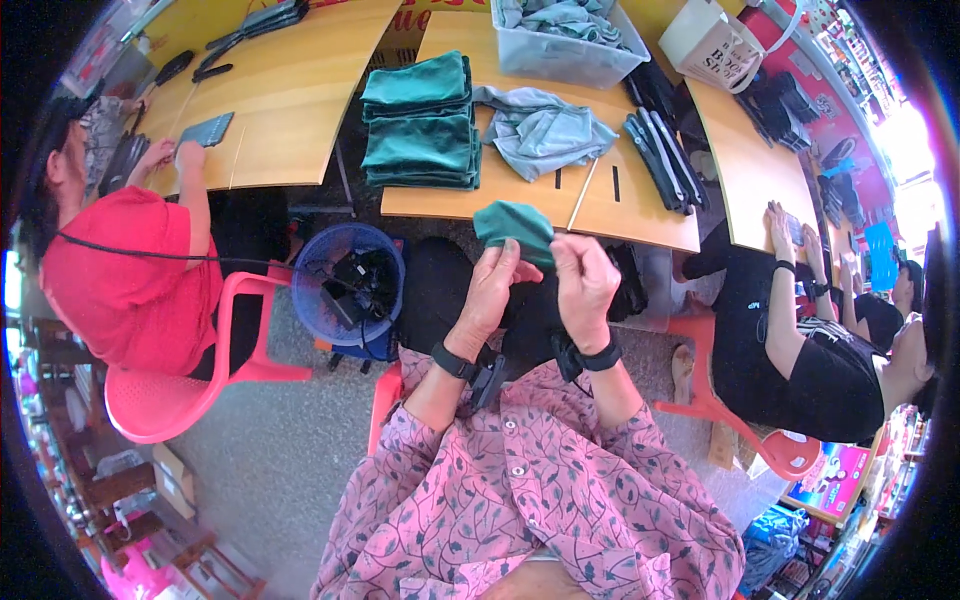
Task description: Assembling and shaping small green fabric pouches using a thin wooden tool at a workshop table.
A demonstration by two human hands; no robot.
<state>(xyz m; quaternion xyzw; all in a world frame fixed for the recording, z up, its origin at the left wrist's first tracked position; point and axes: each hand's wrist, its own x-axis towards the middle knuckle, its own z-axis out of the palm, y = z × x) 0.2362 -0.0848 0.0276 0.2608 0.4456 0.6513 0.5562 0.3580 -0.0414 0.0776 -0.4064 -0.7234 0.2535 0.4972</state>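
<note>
Both of my hands are raised over my lap, just off the table's near edge, with a dark green piece of cloth (515, 222) between them. My left hand (488, 288) grips its lower edge, the thumb lying on top. At the cloth's right corner, the fingers of my right hand (588, 285) are pinched together. Beyond them on the wooden table (440, 204) lie folded green cloths (420, 125) in two stacks. Beside these is a crumpled grey-green cloth (545, 130). Several dark folded cloths (664, 158) rest at the table's right side.
A clear plastic bin (565, 68) of grey-green cloth stands at the back, near a white bag (712, 45). The blue basket (312, 312) at lower left holds black items. People sit on both sides, one in a red shirt (140, 280), another in black (825, 375).
</note>
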